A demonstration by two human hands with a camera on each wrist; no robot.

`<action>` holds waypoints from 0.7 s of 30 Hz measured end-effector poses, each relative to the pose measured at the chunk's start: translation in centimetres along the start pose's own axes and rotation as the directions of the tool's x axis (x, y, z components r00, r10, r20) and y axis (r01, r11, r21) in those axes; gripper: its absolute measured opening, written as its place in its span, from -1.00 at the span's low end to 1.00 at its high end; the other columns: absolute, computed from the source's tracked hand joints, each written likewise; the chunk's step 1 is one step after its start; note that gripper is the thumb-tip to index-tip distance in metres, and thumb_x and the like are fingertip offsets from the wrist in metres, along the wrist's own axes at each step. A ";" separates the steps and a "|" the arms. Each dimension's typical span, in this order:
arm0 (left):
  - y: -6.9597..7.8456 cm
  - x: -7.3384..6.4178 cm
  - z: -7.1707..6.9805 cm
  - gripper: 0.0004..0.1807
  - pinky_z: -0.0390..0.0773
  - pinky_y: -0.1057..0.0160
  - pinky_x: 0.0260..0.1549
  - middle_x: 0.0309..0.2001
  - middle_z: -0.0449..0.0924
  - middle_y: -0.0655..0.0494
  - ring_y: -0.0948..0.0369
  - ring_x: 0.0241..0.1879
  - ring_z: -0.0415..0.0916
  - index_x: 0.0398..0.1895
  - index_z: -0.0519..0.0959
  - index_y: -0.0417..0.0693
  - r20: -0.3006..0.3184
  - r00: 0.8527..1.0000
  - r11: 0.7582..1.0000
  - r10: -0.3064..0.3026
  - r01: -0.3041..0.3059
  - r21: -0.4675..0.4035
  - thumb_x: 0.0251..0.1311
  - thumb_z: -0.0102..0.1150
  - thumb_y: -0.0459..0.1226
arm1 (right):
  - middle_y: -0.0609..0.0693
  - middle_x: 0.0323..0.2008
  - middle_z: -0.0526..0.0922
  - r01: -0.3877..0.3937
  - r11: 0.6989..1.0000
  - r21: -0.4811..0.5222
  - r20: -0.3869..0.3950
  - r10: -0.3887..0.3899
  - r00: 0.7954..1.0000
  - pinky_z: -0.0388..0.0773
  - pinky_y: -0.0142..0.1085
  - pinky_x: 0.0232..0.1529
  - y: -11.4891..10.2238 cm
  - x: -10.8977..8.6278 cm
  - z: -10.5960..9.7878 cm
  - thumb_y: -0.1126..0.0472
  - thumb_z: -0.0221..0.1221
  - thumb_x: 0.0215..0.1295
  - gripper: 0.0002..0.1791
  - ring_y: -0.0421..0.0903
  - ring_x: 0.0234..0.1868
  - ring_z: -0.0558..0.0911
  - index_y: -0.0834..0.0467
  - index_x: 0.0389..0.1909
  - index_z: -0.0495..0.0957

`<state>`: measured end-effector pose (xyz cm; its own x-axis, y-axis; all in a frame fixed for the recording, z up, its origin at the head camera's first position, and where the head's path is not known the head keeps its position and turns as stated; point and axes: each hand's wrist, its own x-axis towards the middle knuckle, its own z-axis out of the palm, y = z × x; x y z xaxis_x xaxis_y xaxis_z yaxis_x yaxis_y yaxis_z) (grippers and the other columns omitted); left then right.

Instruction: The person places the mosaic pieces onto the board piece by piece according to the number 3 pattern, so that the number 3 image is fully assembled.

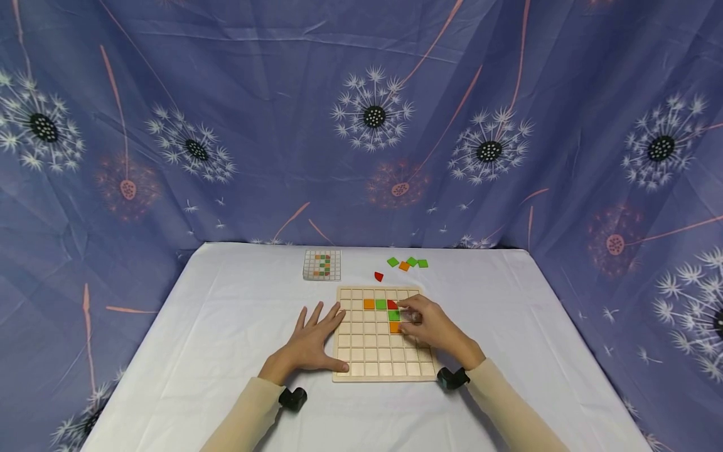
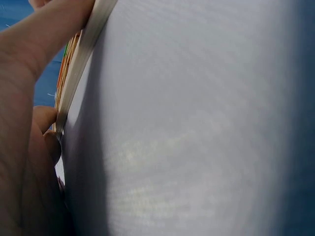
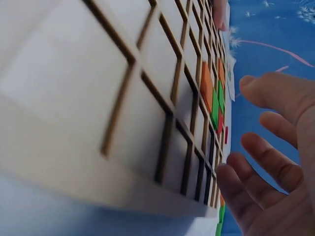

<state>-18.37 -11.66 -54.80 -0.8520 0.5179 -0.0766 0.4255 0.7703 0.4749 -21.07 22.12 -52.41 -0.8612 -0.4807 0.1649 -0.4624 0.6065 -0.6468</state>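
Observation:
A wooden grid board [image 1: 364, 355] lies flat on the table. My left hand [image 1: 307, 346] is spread at its left side, thumb and fingertips touching the frame; the left wrist view shows the thumb along the board's edge. Over the board's right part is my right hand [image 1: 433, 325], fingers loosely bent, with nothing between them in the right wrist view. Its fingertips are close to an orange tile [image 1: 394, 328], a green tile [image 1: 393, 316] and a red quarter-round piece [image 1: 392, 305] in one column. Left of the red piece sit another green tile [image 1: 381, 304] and orange tile [image 1: 369, 304].
Behind the board lie a loose red piece [image 1: 378, 276], several green tiles [image 1: 423, 263] and an orange tile [image 1: 403, 267]. A pattern card [image 1: 310, 267] with a coloured grid rests at the back left. A dandelion-print curtain [image 1: 271, 125] hangs behind the white table [image 1: 214, 339].

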 end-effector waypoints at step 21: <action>0.1 0.0 0.0 0.37 -0.44 -0.40 0.51 0.69 -0.13 0.11 -0.19 0.66 -0.33 0.67 0.08 0.10 0.000 1.000 1.000 -0.003 0.003 0.010 -0.21 0.39 0.47 | 0.20 0.42 0.40 -0.105 0.991 -0.078 -0.095 0.098 0.991 0.35 0.26 0.41 3.5 3.2 -2.6 0.05 0.47 0.23 -0.14 0.27 0.46 0.37 0.16 0.50 0.34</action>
<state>-18.33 -11.57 -54.77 -0.8533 0.5156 -0.0776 0.4262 0.7755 0.4658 -25.98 24.32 -52.18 -0.9184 -0.3568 0.1707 -0.3841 0.7013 -0.6006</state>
